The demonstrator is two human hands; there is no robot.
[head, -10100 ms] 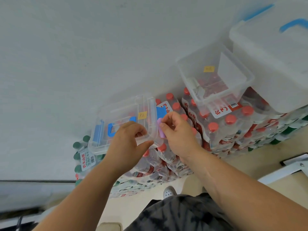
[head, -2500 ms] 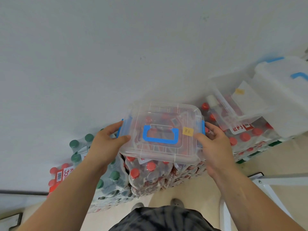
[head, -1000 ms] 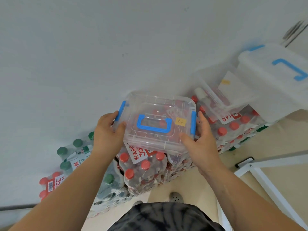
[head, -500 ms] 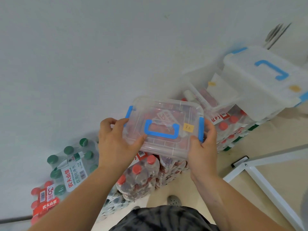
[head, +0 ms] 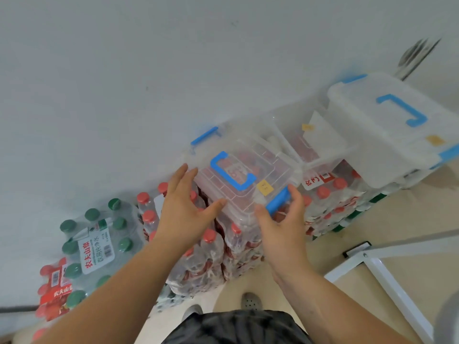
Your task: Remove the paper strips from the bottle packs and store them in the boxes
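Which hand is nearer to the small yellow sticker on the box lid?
Right. The right hand has its fingers curved next to the blue latch, just beside the yellow sticker. The left hand lies along the clear box's left side, across the lid.

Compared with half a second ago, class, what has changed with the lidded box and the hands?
The small lidded box was set down on the red-capped bottle packs; the left hand and right hand released it and opened. Its lid stays shut; the open box and large box stay put.
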